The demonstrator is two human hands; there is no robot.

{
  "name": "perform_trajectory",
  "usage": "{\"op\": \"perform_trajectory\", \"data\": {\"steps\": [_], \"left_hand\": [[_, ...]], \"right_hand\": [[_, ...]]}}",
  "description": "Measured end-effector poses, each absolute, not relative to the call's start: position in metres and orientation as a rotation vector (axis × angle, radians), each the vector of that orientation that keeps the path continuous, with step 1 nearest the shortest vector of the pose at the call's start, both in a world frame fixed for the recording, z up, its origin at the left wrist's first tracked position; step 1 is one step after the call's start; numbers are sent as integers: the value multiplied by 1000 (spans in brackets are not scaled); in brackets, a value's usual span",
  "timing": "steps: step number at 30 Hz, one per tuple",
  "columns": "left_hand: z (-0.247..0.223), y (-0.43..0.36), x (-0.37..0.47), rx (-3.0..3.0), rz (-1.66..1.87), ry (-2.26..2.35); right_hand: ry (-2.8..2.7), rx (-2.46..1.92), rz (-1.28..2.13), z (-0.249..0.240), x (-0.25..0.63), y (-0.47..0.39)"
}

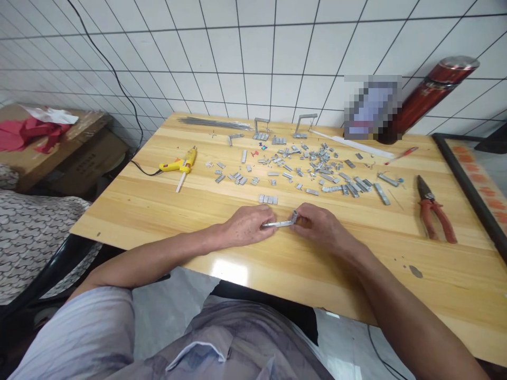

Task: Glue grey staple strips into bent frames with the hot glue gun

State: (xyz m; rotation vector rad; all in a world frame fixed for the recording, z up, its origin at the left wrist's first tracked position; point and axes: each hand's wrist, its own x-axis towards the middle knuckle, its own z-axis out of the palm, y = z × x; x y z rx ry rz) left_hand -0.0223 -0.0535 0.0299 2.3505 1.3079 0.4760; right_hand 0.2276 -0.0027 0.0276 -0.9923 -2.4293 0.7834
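Observation:
Between my two hands, close to the table's front edge, is an L-shaped grey metal strip (280, 224). Its long arm has its left end pinched in the closed fingers of my left hand (250, 224). At the short upturned end, my right hand (319, 224) grips with closed thumb and fingers, which partly hide that end. Just beyond my hands lies a short row of flat grey blocks (268, 199) set side by side. Many loose grey metal pieces (322, 163) are scattered farther back.
A yellow glue gun (180, 164) lies to the left, red-handled pliers (433, 211) to the right. Along the back are thin metal rods (216, 123), two bent-strip stands (261, 129) and a red thermos (431, 97). A dark frame (471, 195) edges the right side.

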Motion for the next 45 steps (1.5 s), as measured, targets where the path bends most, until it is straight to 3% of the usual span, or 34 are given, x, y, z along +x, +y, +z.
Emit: {"op": "perform_trajectory", "data": {"steps": [6,16,29,45], "left_hand": [[28,-52,-27,2401,342,1318],[45,-48,-61,2106,582,1343],[46,-17,-28,1180,229,668],[47,-22,-91,1382,946,1156]], "right_hand": [[-2493,-1085,753,25,230,-1],[-2442,-1012,753,21,237,10],[-2378,-591,477,56,226,-9],[-2263,-956,705,28,211,-5]]}}
